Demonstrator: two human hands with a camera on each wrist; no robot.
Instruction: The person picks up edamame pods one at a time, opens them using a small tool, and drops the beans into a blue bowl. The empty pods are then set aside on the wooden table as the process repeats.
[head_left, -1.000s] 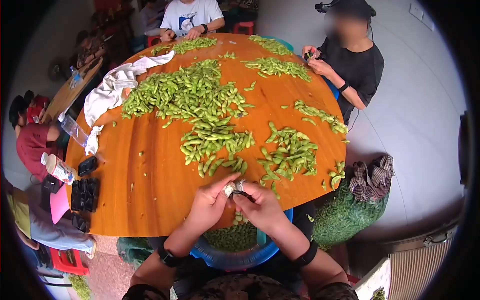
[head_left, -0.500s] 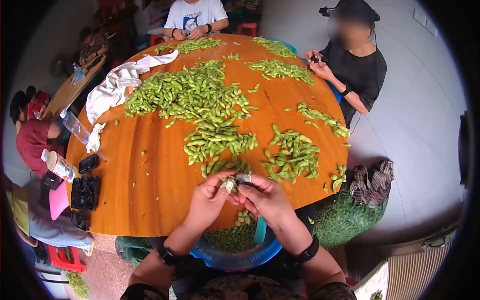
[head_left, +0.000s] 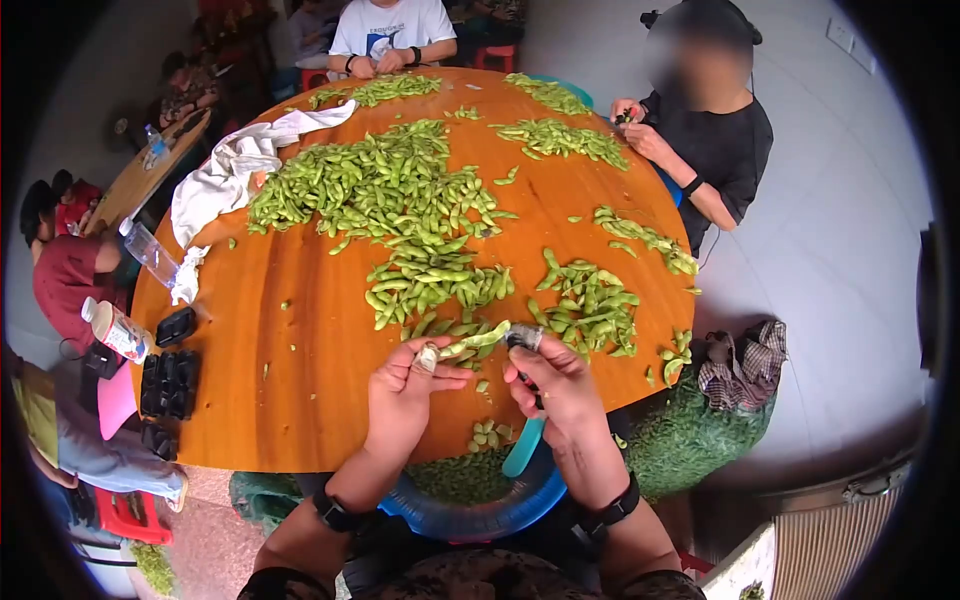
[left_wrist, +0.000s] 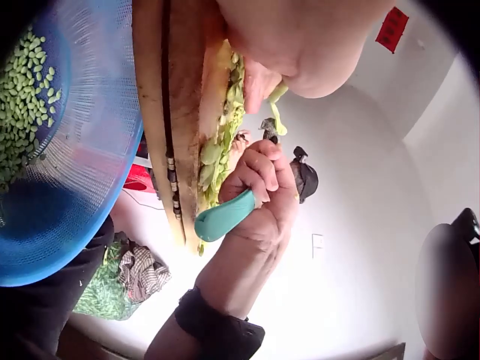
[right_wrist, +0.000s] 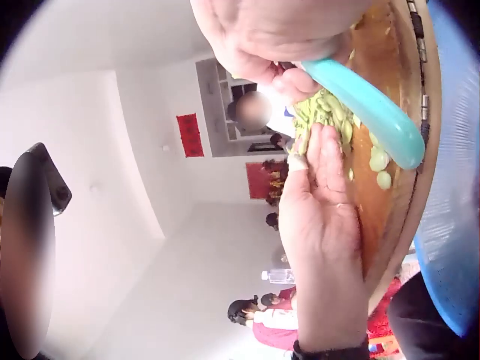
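Note:
Between the thumb and fingers of my left hand (head_left: 405, 400) is a green soybean pod (head_left: 475, 342), its far end pointing at my right hand (head_left: 562, 388). A whitish wrap (head_left: 428, 357) covers the left thumb tip. My right hand curls round a tool with a curved teal handle (head_left: 523, 448), which sticks out below the fist; the tool's working end is mostly hidden. Dark grey wrapping (head_left: 524, 336) shows at the right fingertips, by the pod's end. Under the hands, at the table edge, a blue basket (left_wrist: 112, 161) holds shelled green beans (left_wrist: 28, 90).
A large pile of pods (head_left: 370, 190) covers the middle of the wooden table (head_left: 250, 400), with a smaller heap (head_left: 590, 310) at right. At left are a white cloth (head_left: 225, 185), bottles (head_left: 118, 332) and black cases (head_left: 170, 385). Two people sit across the table.
My hands have moved apart from being close together. A pod now shows between them, held in the left hand, and the right hand has turned, with more of the teal handle in sight.

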